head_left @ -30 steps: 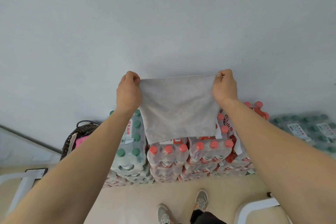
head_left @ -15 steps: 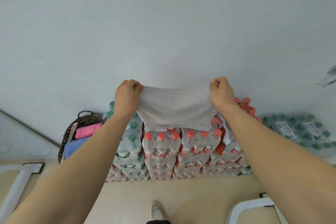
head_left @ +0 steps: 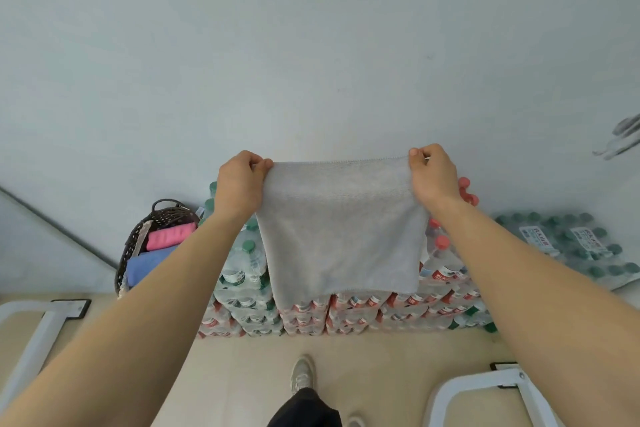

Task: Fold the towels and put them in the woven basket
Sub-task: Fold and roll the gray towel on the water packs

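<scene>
One grey cloth towel (head_left: 341, 236) hangs spread; the fingers of the left hand (head_left: 239, 184) and right hand (head_left: 434, 177) pinch its two top corners. One dark woven basket (head_left: 125, 262) holds two more: pink folded towel (head_left: 169, 236), blue folded towel (head_left: 149, 265).

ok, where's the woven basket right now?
Head view, lower left: the woven basket sits by the wall, just left of the stacked water bottles.

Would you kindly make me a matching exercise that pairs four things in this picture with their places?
1. grey towel
2. pink towel
3. woven basket
4. flat bottle pack

A. at the far right of the view
B. pinched between left hand and right hand
C. in the basket, next to the blue towel
D. left of the stacked bottles

Pairs: 1-B, 2-C, 3-D, 4-A
</scene>
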A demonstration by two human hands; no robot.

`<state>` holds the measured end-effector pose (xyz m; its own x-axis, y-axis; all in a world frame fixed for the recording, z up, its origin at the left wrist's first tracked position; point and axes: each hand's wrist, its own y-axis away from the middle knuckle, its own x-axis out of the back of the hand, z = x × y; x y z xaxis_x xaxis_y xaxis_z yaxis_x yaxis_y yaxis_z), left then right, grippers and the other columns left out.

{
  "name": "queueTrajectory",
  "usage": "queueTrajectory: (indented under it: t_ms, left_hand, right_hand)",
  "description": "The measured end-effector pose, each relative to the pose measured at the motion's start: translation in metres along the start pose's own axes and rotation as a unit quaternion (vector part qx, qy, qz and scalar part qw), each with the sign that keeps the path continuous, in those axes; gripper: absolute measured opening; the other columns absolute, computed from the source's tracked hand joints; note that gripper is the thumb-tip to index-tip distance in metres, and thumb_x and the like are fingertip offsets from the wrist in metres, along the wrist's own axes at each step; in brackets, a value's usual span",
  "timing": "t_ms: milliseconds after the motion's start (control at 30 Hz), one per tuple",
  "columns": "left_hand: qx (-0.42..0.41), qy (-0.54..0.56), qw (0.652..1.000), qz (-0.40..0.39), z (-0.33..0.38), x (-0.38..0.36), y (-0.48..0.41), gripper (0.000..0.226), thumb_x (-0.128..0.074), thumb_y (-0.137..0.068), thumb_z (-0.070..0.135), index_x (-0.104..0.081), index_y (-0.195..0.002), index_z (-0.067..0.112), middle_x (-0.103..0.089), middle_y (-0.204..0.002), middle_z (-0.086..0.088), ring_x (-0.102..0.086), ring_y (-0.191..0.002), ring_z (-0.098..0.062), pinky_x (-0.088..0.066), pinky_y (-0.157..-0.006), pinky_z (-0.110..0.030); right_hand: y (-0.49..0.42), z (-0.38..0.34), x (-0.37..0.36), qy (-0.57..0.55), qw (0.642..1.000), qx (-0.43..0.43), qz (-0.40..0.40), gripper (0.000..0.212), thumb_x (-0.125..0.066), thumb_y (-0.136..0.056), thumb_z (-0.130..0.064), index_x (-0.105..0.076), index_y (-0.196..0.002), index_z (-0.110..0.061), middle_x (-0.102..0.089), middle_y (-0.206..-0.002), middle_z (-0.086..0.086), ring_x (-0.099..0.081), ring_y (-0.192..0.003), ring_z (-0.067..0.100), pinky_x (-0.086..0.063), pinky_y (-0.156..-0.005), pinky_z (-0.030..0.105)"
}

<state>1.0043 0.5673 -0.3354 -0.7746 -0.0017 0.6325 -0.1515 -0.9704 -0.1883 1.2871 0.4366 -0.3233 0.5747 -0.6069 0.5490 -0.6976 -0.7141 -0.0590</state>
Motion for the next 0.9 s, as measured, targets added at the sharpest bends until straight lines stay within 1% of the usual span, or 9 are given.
queueTrajectory:
  t_ms: [100, 267, 367, 433, 567, 667, 767, 800, 900]
  left_hand:
    - [0.025, 0.010, 0.999, -0.031, -0.006, -0.018, -0.008, 0.018, -0.055, -0.099, 0.034, -0.058, -0.094, 0.016, -0.054, -0.083, 0.009, -0.052, -0.084, -0.015, -0.036, -0.073, -0.024]
    - [0.046, -0.001, 0.996, -0.073, -0.027, -0.053, -0.039, 0.017, -0.055, -0.098, 0.033, -0.058, -0.093, 0.017, -0.057, -0.087, 0.006, -0.054, -0.086, -0.016, -0.037, -0.073, -0.025]
    - [0.056, -0.016, 0.994, -0.092, -0.039, -0.071, -0.068, 0.017, -0.055, -0.098, 0.034, -0.058, -0.093, 0.017, -0.058, -0.086, 0.006, -0.055, -0.084, -0.017, -0.038, -0.072, -0.026]
    - [0.060, -0.027, 0.993, -0.100, -0.047, -0.079, -0.090, 0.019, -0.056, -0.097, 0.035, -0.060, -0.095, 0.017, -0.060, -0.087, 0.005, -0.057, -0.085, -0.019, -0.043, -0.073, -0.030]
    - [0.060, -0.059, 0.990, -0.118, -0.061, -0.092, -0.130, 0.022, -0.057, -0.095, 0.039, -0.063, -0.096, 0.018, -0.063, -0.090, 0.004, -0.059, -0.086, -0.022, -0.049, -0.076, -0.035]
    - [0.061, -0.074, 0.990, -0.108, -0.065, -0.097, -0.146, 0.023, -0.059, -0.093, 0.042, -0.065, -0.096, 0.020, -0.064, -0.092, 0.004, -0.058, -0.084, -0.021, -0.049, -0.073, -0.034]
    - [0.048, -0.045, 0.994, -0.084, -0.066, -0.098, -0.152, 0.017, -0.063, -0.092, 0.033, -0.068, -0.093, 0.017, -0.063, -0.087, 0.005, -0.057, -0.080, -0.019, -0.041, -0.070, -0.028]
    - [0.042, -0.029, 0.996, -0.077, -0.066, -0.097, -0.153, 0.014, -0.065, -0.091, 0.030, -0.068, -0.091, 0.016, -0.064, -0.085, 0.005, -0.057, -0.079, -0.018, -0.040, -0.070, -0.027]
    - [0.033, -0.001, 0.997, -0.067, -0.066, -0.094, -0.151, 0.009, -0.068, -0.089, 0.024, -0.069, -0.086, 0.015, -0.065, -0.080, 0.004, -0.056, -0.072, -0.016, -0.044, -0.070, -0.028]
  right_hand:
    - [-0.009, 0.016, -0.009, 0.018, 1.000, -0.015, 0.002, 0.025, -0.042, -0.105, -0.032, -0.052, -0.105, -0.009, -0.055, -0.097, 0.001, -0.050, -0.087, 0.020, -0.034, -0.074, 0.028]
    - [-0.040, 0.041, -0.035, 0.073, 0.996, -0.051, 0.000, 0.030, -0.038, -0.104, -0.038, -0.049, -0.101, -0.011, -0.058, -0.091, 0.003, -0.056, -0.085, 0.025, -0.046, -0.075, 0.040]
    - [-0.064, 0.047, -0.056, 0.096, 0.994, -0.059, -0.004, 0.028, -0.038, -0.105, -0.038, -0.048, -0.100, -0.012, -0.056, -0.086, 0.001, -0.055, -0.083, 0.025, -0.039, -0.068, 0.035]
    - [-0.083, 0.048, -0.069, 0.109, 0.992, -0.070, -0.009, 0.029, -0.038, -0.104, -0.039, -0.048, -0.100, -0.013, -0.056, -0.084, 0.000, -0.055, -0.081, 0.025, -0.038, -0.066, 0.035]
    - [-0.116, 0.046, -0.091, 0.131, 0.988, -0.080, -0.009, 0.029, -0.042, -0.103, -0.039, -0.053, -0.103, -0.013, -0.061, -0.090, 0.003, -0.056, -0.086, 0.027, -0.047, -0.074, 0.039]
    - [-0.137, 0.041, -0.101, 0.124, 0.990, -0.066, -0.008, 0.025, -0.048, -0.102, -0.035, -0.057, -0.103, -0.013, -0.061, -0.094, 0.003, -0.055, -0.086, 0.024, -0.042, -0.073, 0.033]
    - [-0.150, 0.038, -0.106, 0.118, 0.992, -0.037, 0.005, 0.018, -0.055, -0.099, -0.032, -0.061, -0.096, -0.015, -0.062, -0.096, 0.007, -0.056, -0.082, 0.022, -0.039, -0.070, 0.028]
    - [-0.151, 0.036, -0.107, 0.116, 0.993, -0.036, 0.007, 0.017, -0.056, -0.098, -0.032, -0.063, -0.096, -0.016, -0.061, -0.095, 0.006, -0.055, -0.081, 0.022, -0.038, -0.070, 0.027]
    - [-0.150, 0.036, -0.106, 0.091, 0.994, -0.053, 0.003, 0.018, -0.059, -0.097, -0.033, -0.065, -0.098, -0.016, -0.061, -0.090, 0.000, -0.055, -0.081, 0.020, -0.040, -0.073, 0.027]
